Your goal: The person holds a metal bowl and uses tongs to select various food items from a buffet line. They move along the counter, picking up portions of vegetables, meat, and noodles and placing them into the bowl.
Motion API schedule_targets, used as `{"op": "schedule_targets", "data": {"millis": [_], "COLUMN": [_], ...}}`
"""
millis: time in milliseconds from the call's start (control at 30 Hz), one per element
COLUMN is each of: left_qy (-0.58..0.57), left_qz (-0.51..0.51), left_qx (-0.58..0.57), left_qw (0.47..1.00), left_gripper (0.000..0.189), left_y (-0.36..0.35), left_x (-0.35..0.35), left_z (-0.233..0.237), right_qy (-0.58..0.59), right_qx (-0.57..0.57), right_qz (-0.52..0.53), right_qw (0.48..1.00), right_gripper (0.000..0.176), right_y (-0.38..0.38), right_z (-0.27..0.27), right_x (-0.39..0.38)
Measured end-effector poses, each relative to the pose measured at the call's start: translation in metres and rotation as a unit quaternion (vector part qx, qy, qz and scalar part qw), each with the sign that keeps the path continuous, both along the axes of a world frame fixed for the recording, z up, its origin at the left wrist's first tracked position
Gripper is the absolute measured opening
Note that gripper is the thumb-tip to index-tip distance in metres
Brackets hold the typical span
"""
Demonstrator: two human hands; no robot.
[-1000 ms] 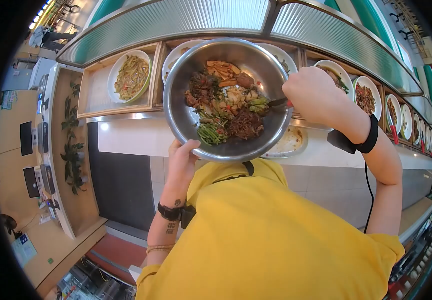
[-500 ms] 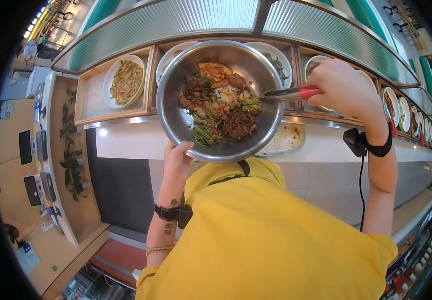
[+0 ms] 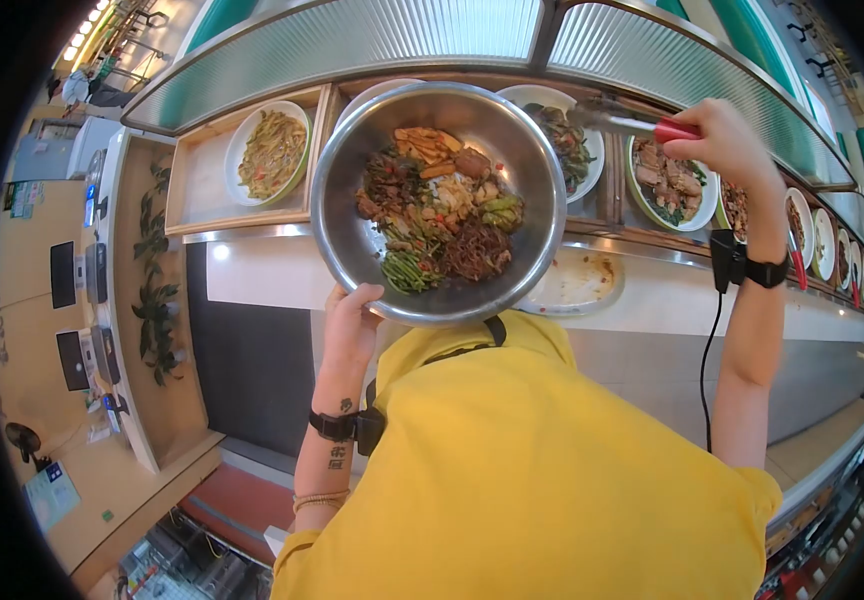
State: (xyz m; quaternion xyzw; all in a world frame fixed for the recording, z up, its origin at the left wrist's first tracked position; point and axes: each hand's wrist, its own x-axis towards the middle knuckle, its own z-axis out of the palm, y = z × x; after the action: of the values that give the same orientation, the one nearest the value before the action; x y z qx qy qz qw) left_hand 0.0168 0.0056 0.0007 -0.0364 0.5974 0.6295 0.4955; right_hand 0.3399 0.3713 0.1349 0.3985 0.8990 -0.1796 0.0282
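My left hand (image 3: pixel 354 318) is closed on the near rim of a large steel bowl (image 3: pixel 540 245), its thumb over the edge. Several dishes in separate heaps fill the bowl: orange slices (image 3: pixel 427 144), dark shreds (image 3: pixel 479 250) and chopped green stalks (image 3: pixel 410 270) among them. My right hand (image 3: pixel 717 140) grips the red handle of metal tongs (image 3: pixel 624 123), whose tips are over a white plate of dark green food (image 3: pixel 564 145) to the right of the bowl. Whether the tips hold anything is too blurred to tell.
Wooden trays hold a plate of noodle-like strips (image 3: pixel 274 155) at the left and a meat dish (image 3: pixel 670 188) at the right, with more plates beyond. Ribbed glass (image 3: pixel 412 35) stands behind them. A stained oval dish (image 3: pixel 592 285) lies on the white counter (image 3: pixel 267 275).
My right hand has moved up and away with the tongs, whose tips have left the bowl for the green dish. The meat dish is now uncovered. The surroundings have shifted slightly right.
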Motion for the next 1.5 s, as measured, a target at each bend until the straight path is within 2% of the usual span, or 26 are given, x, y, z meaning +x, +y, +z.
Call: {"op": "schedule_targets", "data": {"millis": [33, 133, 200, 300, 367, 433, 633, 667, 800, 933, 1000, 1133, 1200, 1400, 1500], "left_qy": [0.0, 0.004, 0.002, 0.006, 0.016, 0.014, 0.021, 0.028, 0.01, 0.029, 0.017, -0.014, -0.032, -0.074, -0.081], "left_qz": [0.002, 0.013, 0.025, 0.029, 0.041, 0.053, 0.111, 0.116, 0.141, 0.136, 0.134, 0.125, 0.097, 0.027, 0.003], "left_qx": [-0.002, 0.0, -0.002, 0.019, 0.032, 0.04, 0.029, 0.028, 0.048, 0.053, 0.05, 0.04, 0.042, 0.016, -0.004], "left_qw": [1.0, 1.0, 1.0, 0.999, 0.999, 0.998, 0.993, 0.992, 0.989, 0.989, 0.99, 0.991, 0.994, 0.997, 0.997], "left_gripper": [0.029, 0.03, 0.032, 0.035, 0.039, 0.042, 0.046, 0.043, 0.044, 0.047, 0.05, 0.052, 0.051, 0.043, 0.045], "left_y": [0.001, 0.0, 0.0, -0.012, -0.022, -0.039, -0.065, -0.07, -0.089, -0.084, -0.078, -0.056, -0.042, -0.006, 0.005], "left_x": [0.001, 0.003, 0.006, -0.001, -0.013, -0.032, -0.053, -0.056, -0.066, -0.056, -0.05, -0.025, -0.01, 0.026, 0.035], "left_z": [0.002, -0.001, 0.001, -0.006, 0.0, 0.007, 0.034, 0.035, 0.036, 0.043, 0.044, 0.04, 0.034, 0.005, -0.012], "right_qy": [0.016, -0.05, 0.011, 0.031, 0.066, 0.077, 0.16, 0.199, 0.246, 0.267, 0.295, 0.296, 0.327, 0.308, 0.313], "right_qx": [0.04, 0.05, 0.06, 0.041, 0.079, 0.001, -0.009, 0.025, -0.067, -0.105, -0.116, -0.092, -0.111, -0.103, -0.09], "right_qz": [0.036, 0.018, -0.005, -0.055, -0.09, -0.145, -0.19, -0.209, -0.254, -0.286, -0.319, -0.345, -0.377, -0.377, -0.373], "right_qw": [0.998, 0.997, 0.998, 0.997, 0.991, 0.986, 0.969, 0.957, 0.933, 0.914, 0.893, 0.886, 0.859, 0.867, 0.869], "right_gripper": [0.041, 0.044, 0.046, 0.048, 0.047, 0.046, 0.047, 0.048, 0.051, 0.05, 0.048, 0.048, 0.05, 0.053, 0.054], "right_y": [0.019, 0.017, 0.013, 0.01, 0.007, -0.001, -0.03, -0.035, -0.055, -0.067, -0.072, -0.075, -0.075, -0.075, -0.075], "right_z": [-0.04, -0.07, -0.074, -0.067, -0.069, -0.063, -0.089, -0.107, -0.123, -0.137, -0.142, -0.143, -0.144, -0.148, -0.152], "right_x": [0.012, 0.005, 0.013, 0.026, 0.035, 0.038, 0.063, 0.068, 0.075, 0.085, 0.09, 0.102, 0.107, 0.12, 0.122]}}
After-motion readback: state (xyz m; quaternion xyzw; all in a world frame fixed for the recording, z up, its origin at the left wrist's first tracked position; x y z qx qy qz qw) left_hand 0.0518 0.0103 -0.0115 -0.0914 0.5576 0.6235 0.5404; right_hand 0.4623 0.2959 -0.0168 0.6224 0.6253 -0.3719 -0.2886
